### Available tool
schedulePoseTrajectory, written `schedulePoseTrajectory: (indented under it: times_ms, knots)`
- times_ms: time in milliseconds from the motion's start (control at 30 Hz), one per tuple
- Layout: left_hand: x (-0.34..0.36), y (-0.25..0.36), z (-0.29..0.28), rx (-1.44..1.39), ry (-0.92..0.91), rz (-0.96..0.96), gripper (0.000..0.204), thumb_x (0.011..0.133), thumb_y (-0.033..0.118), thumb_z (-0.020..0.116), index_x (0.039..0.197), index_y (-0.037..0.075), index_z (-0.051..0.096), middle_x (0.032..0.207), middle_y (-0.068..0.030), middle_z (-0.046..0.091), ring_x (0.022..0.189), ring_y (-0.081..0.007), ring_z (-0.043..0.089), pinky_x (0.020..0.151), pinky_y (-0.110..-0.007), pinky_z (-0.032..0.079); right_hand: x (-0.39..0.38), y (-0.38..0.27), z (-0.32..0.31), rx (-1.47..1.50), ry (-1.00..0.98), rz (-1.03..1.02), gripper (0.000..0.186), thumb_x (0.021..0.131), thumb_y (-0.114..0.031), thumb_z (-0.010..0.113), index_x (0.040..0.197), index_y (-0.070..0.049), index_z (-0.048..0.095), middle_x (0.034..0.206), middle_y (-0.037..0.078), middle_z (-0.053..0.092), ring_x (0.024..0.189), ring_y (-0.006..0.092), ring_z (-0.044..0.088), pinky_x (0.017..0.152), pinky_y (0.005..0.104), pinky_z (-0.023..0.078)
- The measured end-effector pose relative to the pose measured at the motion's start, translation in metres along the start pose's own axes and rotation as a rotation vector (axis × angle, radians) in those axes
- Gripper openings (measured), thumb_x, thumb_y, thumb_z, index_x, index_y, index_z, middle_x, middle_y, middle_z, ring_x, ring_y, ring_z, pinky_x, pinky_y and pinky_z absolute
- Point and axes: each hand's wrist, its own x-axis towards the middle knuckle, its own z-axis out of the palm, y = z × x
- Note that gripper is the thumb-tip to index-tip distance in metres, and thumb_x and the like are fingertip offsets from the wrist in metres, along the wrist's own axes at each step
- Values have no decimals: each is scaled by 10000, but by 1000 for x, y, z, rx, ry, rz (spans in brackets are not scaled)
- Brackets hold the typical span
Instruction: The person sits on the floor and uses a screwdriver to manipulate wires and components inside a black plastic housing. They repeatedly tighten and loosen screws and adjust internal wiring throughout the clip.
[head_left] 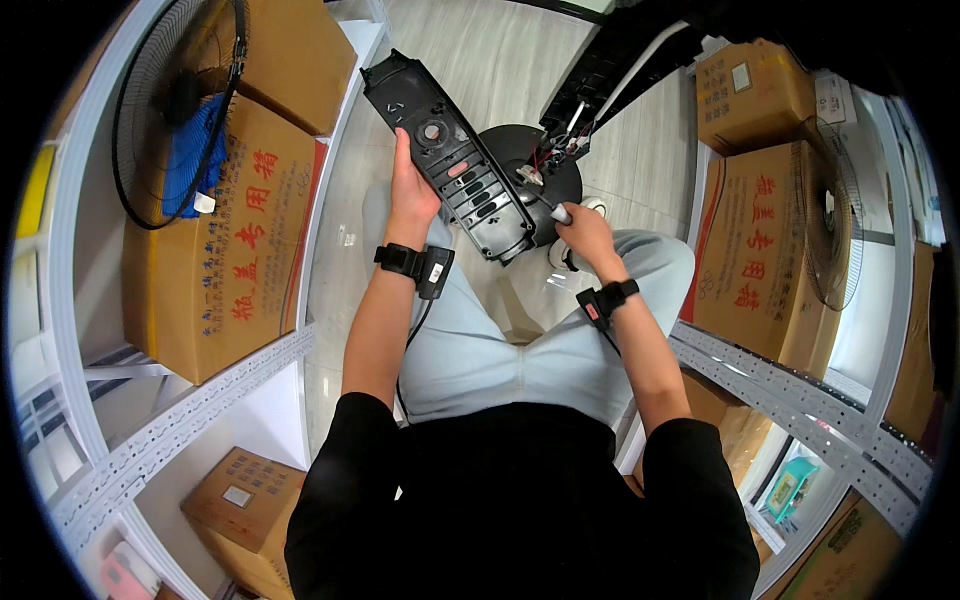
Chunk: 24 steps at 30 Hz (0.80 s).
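Observation:
My left hand [412, 190] grips a long black plastic panel [455, 160] by its left edge. The panel is tilted, with a round opening near its upper part, several slots lower down and a small reddish piece. My right hand [585, 235] is closed on a small tool with a pale handle end [561, 213]; it looks like a screwdriver, though most of it is hidden. Beyond the hands, a black fan column [610, 75] leans over a round black base [568, 185]. Loose wires and small parts [565, 148] are exposed at its lower end.
Metal shelves [250, 375] holding cardboard boxes [235, 240] flank me on the left and right. A black wire fan guard [125, 120] hangs by the left boxes, beside a blue bag [195, 150]. Another fan guard [828, 225] leans against the right boxes.

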Motion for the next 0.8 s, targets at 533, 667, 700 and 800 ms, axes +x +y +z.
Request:
schedulePoseTrajectory:
  times_ms: [533, 667, 700, 800]
  knots:
    - [-22, 10, 10, -112, 94, -48, 557, 1005, 551, 481, 1316, 93, 542, 1216, -103, 647, 1047, -276, 648, 819, -435, 569, 115, 10, 78, -208, -265, -12, 609, 837, -114, 567, 1426, -249, 493, 1322, 211, 590, 1094, 396, 633, 910, 480, 519]
    - [-19, 9, 10, -55, 113, 2, 570, 1011, 533, 470, 1371, 91, 504, 1292, -122, 616, 1157, -321, 614, 906, -504, 540, 107, 13, 79, -84, -36, -81, 433, 806, -157, 612, 1238, -169, 631, 1058, 241, 679, 945, 437, 656, 840, 494, 527]
    - [-19, 9, 11, -57, 120, 10, 568, 1009, 537, 474, 1355, 89, 513, 1266, -114, 627, 1126, -302, 626, 882, -483, 548, 104, 6, 77, -75, -31, -60, 364, 810, -141, 606, 1170, -139, 662, 988, 241, 689, 915, 428, 659, 812, 498, 529]
    - [-23, 11, 15, -53, 128, 32, 567, 1002, 549, 483, 1325, 85, 530, 1222, -103, 645, 1074, -273, 648, 837, -446, 565, 87, -10, 67, -11, -23, -78, 343, 811, -132, 629, 1153, -129, 660, 977, 228, 693, 923, 418, 660, 804, 493, 526]
